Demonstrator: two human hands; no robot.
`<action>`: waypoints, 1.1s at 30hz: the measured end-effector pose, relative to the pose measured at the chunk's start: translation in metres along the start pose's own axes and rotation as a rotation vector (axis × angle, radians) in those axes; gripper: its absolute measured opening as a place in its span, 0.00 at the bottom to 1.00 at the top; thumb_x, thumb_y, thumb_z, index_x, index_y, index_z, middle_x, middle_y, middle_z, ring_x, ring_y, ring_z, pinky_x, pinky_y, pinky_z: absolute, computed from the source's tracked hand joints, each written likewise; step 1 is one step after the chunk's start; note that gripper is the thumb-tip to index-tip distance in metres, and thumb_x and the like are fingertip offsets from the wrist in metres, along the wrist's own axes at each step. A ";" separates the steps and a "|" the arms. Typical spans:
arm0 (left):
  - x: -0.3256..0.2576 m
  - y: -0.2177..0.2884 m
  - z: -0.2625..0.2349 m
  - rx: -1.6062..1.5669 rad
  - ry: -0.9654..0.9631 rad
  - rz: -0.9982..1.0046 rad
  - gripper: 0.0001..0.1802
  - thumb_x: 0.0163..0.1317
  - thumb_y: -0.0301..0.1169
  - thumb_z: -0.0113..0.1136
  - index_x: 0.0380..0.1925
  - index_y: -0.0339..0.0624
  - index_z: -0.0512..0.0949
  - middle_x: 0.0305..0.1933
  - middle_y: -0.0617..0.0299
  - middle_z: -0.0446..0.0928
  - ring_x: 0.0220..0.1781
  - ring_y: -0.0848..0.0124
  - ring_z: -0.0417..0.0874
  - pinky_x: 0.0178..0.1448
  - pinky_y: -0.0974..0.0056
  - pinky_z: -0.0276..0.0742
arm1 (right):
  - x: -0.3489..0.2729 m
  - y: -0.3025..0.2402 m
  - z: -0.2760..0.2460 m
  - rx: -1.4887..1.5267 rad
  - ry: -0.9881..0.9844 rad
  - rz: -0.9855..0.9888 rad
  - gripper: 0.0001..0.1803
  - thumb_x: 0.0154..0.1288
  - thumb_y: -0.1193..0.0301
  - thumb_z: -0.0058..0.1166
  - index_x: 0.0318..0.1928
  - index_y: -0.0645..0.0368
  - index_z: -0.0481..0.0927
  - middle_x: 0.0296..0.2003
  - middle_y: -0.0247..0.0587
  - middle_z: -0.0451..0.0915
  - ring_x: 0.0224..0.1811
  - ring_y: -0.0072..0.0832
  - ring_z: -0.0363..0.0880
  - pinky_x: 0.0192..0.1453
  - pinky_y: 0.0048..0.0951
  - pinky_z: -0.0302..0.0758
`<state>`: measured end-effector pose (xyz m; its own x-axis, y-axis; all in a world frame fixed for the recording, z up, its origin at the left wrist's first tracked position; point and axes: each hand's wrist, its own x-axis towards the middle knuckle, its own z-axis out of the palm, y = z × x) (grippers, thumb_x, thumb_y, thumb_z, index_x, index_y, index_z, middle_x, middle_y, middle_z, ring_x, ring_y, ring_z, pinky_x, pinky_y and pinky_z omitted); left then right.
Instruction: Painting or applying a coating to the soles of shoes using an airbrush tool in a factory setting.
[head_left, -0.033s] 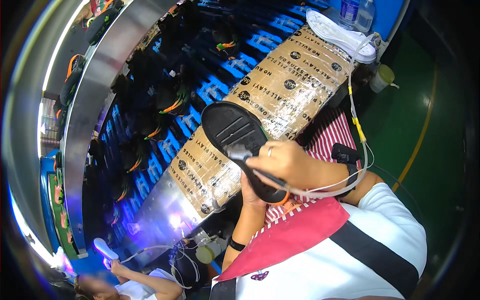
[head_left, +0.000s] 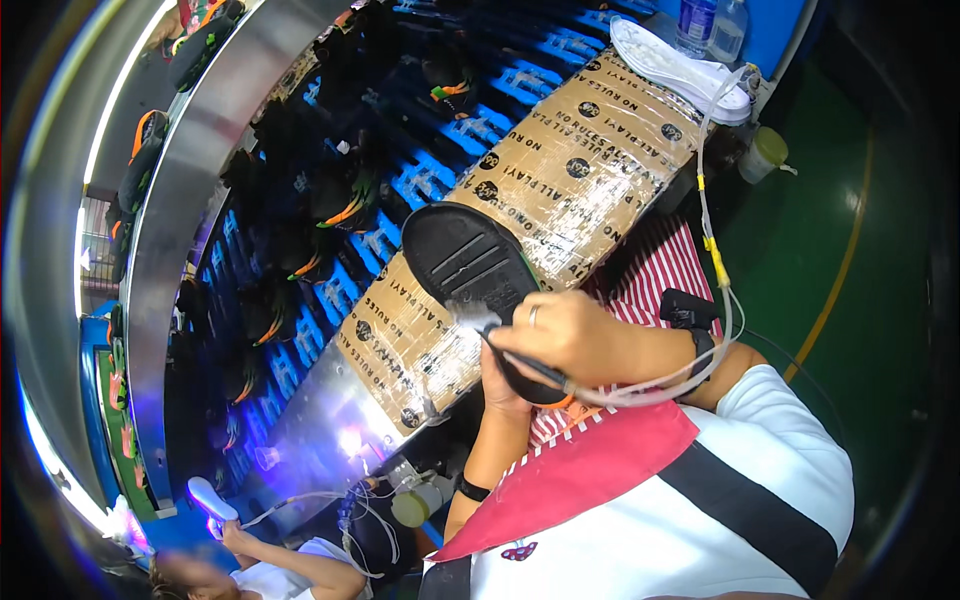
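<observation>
A black shoe sole [head_left: 470, 250] with grooves across its middle and orange at its near end is tilted over the cardboard-covered ledge. My left hand [head_left: 503, 380] grips it from beneath near that end; most of its fingers are hidden behind the sole. In my right hand [head_left: 560, 335], which wears a ring, is a dark-handled brush [head_left: 535, 366] with a clear tube running from its back end. Its pale bristles, smeared by motion, are at the sole's left edge near the middle.
Brown printed cardboard [head_left: 575, 150] covers the ledge. Behind it, a blue-slatted conveyor [head_left: 420, 180] carries dark shoe parts. At the far right are a white sole [head_left: 665, 65], plastic bottles [head_left: 727, 30] and a lidded jar [head_left: 765, 152]. Lower left, another person's hand [head_left: 232, 535] holds a white sole.
My right hand and the brush have shifted slightly; the bristles are now a little lower, toward the sole's left edge. My left hand and the sole have barely moved.
</observation>
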<state>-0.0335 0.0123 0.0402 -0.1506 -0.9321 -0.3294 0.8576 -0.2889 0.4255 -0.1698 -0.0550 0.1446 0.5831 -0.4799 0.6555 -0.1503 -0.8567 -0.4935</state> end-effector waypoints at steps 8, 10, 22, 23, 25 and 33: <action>0.006 0.008 -0.003 -0.045 0.055 0.119 0.30 0.54 0.57 0.52 0.47 0.45 0.72 0.49 0.55 0.74 0.50 0.61 0.76 0.55 0.57 0.72 | -0.007 0.002 -0.007 -0.012 0.078 0.102 0.14 0.45 0.72 0.57 0.36 0.63 0.76 0.22 0.40 0.71 0.25 0.35 0.73 0.28 0.30 0.71; 0.009 0.009 -0.009 -0.023 0.102 0.134 0.31 0.54 0.57 0.51 0.48 0.45 0.71 0.49 0.55 0.73 0.51 0.61 0.75 0.55 0.56 0.71 | -0.012 0.005 0.002 -0.001 0.050 0.094 0.16 0.45 0.70 0.56 0.37 0.64 0.76 0.23 0.41 0.71 0.26 0.35 0.73 0.29 0.31 0.71; 0.012 0.020 -0.014 -0.066 0.120 0.189 0.39 0.53 0.61 0.47 0.53 0.39 0.67 0.53 0.48 0.70 0.53 0.54 0.73 0.57 0.52 0.69 | -0.016 0.000 0.011 0.158 0.096 0.167 0.10 0.46 0.72 0.58 0.32 0.60 0.76 0.22 0.41 0.74 0.25 0.36 0.75 0.30 0.32 0.72; 0.013 0.020 -0.015 -0.074 0.082 0.188 0.39 0.53 0.61 0.47 0.54 0.40 0.66 0.53 0.47 0.70 0.53 0.52 0.72 0.57 0.51 0.68 | -0.018 -0.001 0.014 0.172 0.024 0.143 0.11 0.46 0.72 0.58 0.33 0.60 0.76 0.22 0.41 0.73 0.27 0.36 0.75 0.30 0.33 0.72; 0.017 0.021 -0.019 -0.066 -0.081 0.199 0.38 0.53 0.60 0.47 0.56 0.43 0.64 0.54 0.45 0.68 0.56 0.49 0.68 0.59 0.49 0.66 | -0.020 -0.006 0.020 0.207 -0.076 0.092 0.14 0.46 0.71 0.58 0.36 0.60 0.75 0.24 0.40 0.71 0.29 0.37 0.74 0.32 0.34 0.71; 0.014 0.037 0.004 -0.228 -0.201 0.284 0.33 0.56 0.55 0.47 0.54 0.43 0.66 0.50 0.46 0.69 0.52 0.51 0.70 0.57 0.53 0.68 | -0.016 0.000 0.007 0.570 -0.150 0.323 0.09 0.48 0.74 0.58 0.33 0.62 0.79 0.23 0.46 0.77 0.24 0.39 0.77 0.29 0.33 0.72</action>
<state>-0.0053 -0.0119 0.0547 0.0337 -0.9984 -0.0451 0.9624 0.0203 0.2708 -0.1732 -0.0466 0.1301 0.6907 -0.6285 0.3577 0.0849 -0.4208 -0.9032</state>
